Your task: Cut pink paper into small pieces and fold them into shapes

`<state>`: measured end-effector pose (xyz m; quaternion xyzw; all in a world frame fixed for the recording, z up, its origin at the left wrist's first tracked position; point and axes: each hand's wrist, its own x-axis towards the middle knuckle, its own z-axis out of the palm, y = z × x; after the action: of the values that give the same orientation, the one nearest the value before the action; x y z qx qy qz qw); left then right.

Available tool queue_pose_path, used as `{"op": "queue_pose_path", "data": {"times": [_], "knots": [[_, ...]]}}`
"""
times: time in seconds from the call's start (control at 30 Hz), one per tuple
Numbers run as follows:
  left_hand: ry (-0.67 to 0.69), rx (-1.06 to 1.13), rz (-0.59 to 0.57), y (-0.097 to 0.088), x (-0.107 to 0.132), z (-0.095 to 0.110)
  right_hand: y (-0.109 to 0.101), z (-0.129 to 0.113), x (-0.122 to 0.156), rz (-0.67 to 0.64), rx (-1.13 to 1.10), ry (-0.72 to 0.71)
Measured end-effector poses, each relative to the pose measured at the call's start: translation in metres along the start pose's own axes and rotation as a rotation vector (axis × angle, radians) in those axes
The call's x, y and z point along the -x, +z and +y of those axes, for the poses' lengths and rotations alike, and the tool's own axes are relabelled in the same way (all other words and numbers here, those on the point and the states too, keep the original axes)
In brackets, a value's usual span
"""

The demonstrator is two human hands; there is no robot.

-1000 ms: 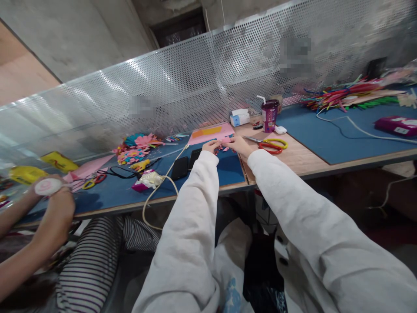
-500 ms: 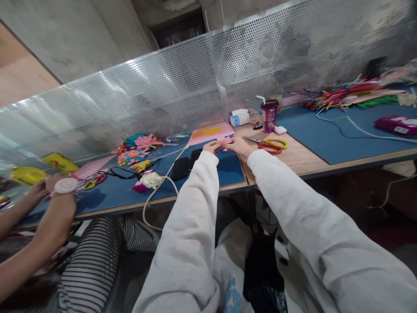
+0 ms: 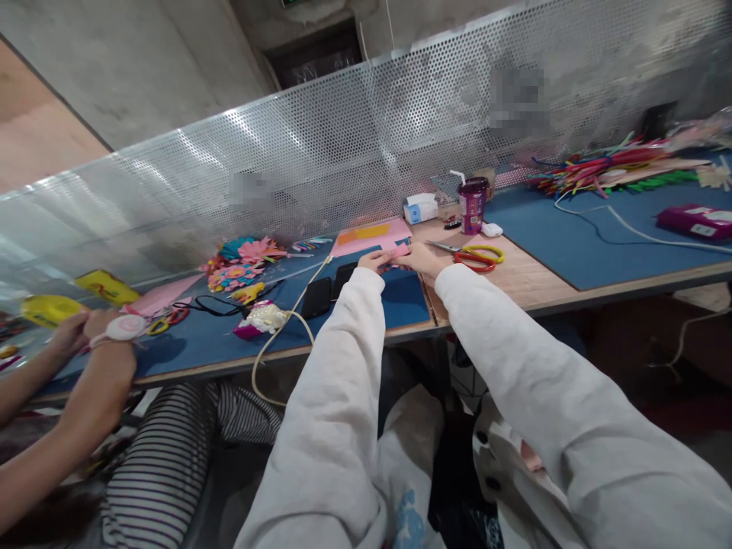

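Observation:
My left hand (image 3: 374,261) and my right hand (image 3: 420,258) meet over the far part of the blue mat (image 3: 400,301). Both pinch a small pink paper piece (image 3: 399,251) between their fingertips, just in front of a larger pink sheet (image 3: 371,235) with an orange strip on it. Long white sleeves cover both arms. Red and yellow scissors (image 3: 477,255) lie on the wooden tabletop right of my right hand. Two dark phones (image 3: 325,290) lie left of my left hand.
A purple cup with a straw (image 3: 473,203) and a small box (image 3: 420,207) stand at the back by the perforated metal screen (image 3: 320,152). Paper flowers (image 3: 243,263) and a white cable (image 3: 280,332) lie left. Another person's hands (image 3: 85,335) work at far left. Coloured strips (image 3: 606,164) pile at right.
My hands have stayed on the pink piece, shifting only slightly. The other person's hands at the left have moved a little rightward along the table edge.

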<state>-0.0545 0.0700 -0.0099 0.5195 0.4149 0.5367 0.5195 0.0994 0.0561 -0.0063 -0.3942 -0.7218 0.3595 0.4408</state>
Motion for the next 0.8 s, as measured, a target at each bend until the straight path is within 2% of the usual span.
{"op": "queue_pose_path", "data": {"times": [0.3,0.57,0.7,0.8], "knots": [[0.024,-0.084,-0.010,-0.0009,0.0044,-0.0006,0.0028,0.0006,0.0014,-0.003,-0.036,0.032],[-0.008,-0.108,0.049,0.0006,0.0048,-0.0003,0.0067,0.0037,0.0008,0.037,-0.053,0.111],[-0.047,-0.149,0.115,-0.0019,0.0072,0.0021,0.0056,0.0018,0.0015,0.003,-0.054,0.168],[-0.057,-0.134,0.113,-0.0019,0.0081,0.0034,0.0044,-0.0010,0.0023,0.020,-0.067,0.181]]}}
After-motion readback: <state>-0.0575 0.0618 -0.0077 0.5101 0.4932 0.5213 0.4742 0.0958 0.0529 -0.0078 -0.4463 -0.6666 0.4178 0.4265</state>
